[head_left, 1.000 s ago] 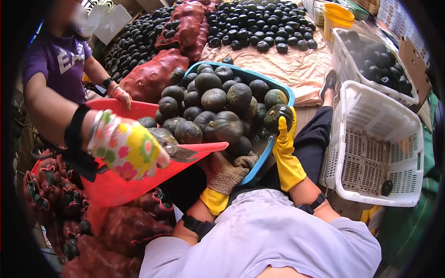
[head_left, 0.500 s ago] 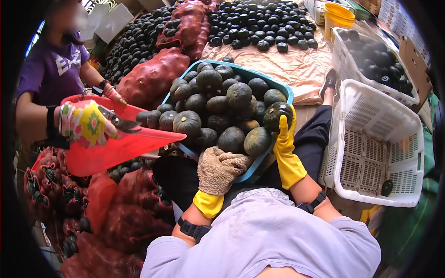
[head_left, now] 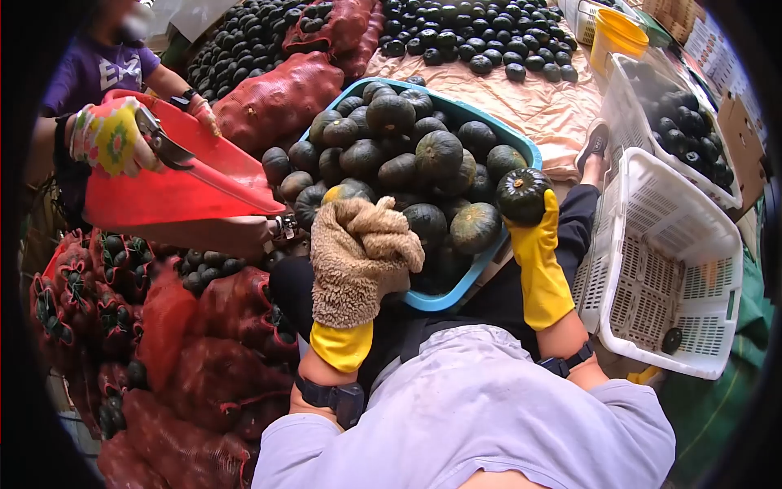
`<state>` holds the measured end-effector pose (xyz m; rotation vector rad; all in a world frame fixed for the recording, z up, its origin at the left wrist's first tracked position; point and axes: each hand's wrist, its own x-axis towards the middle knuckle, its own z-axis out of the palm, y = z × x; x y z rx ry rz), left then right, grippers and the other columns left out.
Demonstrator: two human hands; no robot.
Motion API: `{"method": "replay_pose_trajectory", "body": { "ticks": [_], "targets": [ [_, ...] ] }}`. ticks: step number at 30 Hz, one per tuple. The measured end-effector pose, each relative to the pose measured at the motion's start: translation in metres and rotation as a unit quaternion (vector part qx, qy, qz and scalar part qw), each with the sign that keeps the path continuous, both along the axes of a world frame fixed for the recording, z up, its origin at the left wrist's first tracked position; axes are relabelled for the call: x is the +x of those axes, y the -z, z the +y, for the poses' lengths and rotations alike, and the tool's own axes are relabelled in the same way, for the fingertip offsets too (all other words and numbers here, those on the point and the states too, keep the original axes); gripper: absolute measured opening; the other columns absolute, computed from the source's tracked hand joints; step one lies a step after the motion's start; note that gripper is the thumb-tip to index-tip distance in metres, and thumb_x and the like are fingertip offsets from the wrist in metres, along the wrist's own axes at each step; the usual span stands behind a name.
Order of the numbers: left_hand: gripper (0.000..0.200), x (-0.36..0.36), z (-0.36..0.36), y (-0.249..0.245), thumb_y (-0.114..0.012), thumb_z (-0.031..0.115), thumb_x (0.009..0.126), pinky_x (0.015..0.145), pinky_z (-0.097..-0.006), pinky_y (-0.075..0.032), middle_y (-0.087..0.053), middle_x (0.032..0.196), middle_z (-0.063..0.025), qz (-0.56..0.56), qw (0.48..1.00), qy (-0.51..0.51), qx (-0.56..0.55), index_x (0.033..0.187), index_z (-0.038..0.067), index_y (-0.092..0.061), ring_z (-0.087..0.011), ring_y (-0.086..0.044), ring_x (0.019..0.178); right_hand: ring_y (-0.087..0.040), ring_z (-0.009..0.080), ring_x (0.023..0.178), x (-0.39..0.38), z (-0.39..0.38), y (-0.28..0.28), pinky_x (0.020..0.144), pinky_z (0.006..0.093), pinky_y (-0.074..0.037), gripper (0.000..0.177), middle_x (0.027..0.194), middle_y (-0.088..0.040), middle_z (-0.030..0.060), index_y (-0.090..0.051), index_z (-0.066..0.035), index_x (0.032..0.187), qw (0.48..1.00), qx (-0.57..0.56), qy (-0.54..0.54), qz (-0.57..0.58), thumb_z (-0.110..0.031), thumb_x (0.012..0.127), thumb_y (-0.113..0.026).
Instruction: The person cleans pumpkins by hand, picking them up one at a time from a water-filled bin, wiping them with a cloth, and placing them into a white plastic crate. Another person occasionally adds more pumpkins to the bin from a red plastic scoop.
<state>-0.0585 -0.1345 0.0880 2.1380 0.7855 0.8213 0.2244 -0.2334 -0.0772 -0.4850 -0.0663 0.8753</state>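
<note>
My right hand, in a yellow rubber glove, grips a dark green pumpkin at the tub's right edge, stem side showing. Brown fluffy cloth covers my left hand above its yellow glove cuff; the bunched folds hide the fingers, which look curled. That hand is over the near left side of a blue tub heaped with dark green pumpkins. A pumpkin with an orange patch shows just beyond the cloth.
At left, a co-worker's flowered glove holds pruning shears beside a red scoop. Red mesh sacks fill the lower left. A white crate with one small dark fruit stands right. More pumpkins lie on a sheet behind.
The pumpkin in my right hand has turned and moved slightly right. My cloth-covered left hand has moved up and left. The co-worker's red scoop has drawn back left.
</note>
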Motion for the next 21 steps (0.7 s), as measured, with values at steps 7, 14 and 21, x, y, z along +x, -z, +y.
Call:
{"method": "replay_pose_trajectory", "body": {
  "ticks": [7,14,21],
  "targets": [
    [0.059,0.03,0.042,-0.001,-0.074,0.009,0.091,0.117,-0.0467,-0.041,-0.058,0.143,-0.015,-0.081,0.994,0.034,-0.067,0.144,0.004,-0.048,-0.0342,-0.057,0.133,-0.056,0.0352,0.14,-0.02,0.012,-0.08,0.117,0.0648,-0.047,0.077,0.156,-0.053,0.0145,-0.047,-0.016,0.158,0.996,0.064,-0.059,-0.03,-0.066,0.102,-0.062],
    [0.069,0.087,0.052,0.01,-0.071,0.007,0.095,0.123,-0.0482,-0.038,-0.051,0.153,-0.0197,-0.203,0.977,0.055,-0.045,0.155,0.0,-0.039,-0.0377,-0.052,0.142,-0.055,0.0352,0.141,-0.074,0.12,-0.116,0.121,0.0437,-0.041,0.075,0.15,-0.059,0.0185,-0.054,-0.008,0.153,0.747,-0.158,0.068,-0.643,-0.027,0.089,-0.088],
    [0.076,0.047,0.084,0.017,-0.073,0.008,0.093,0.124,-0.048,-0.038,-0.05,0.155,-0.023,-0.207,0.977,0.051,-0.028,0.158,-0.002,-0.036,-0.0402,-0.05,0.145,-0.046,0.0344,0.152,-0.119,0.1,-0.131,0.128,0.0471,-0.032,0.076,0.154,-0.054,0.0184,-0.054,-0.008,0.153,0.659,-0.102,-0.017,-0.745,-0.028,0.088,-0.088]
  ]
}}
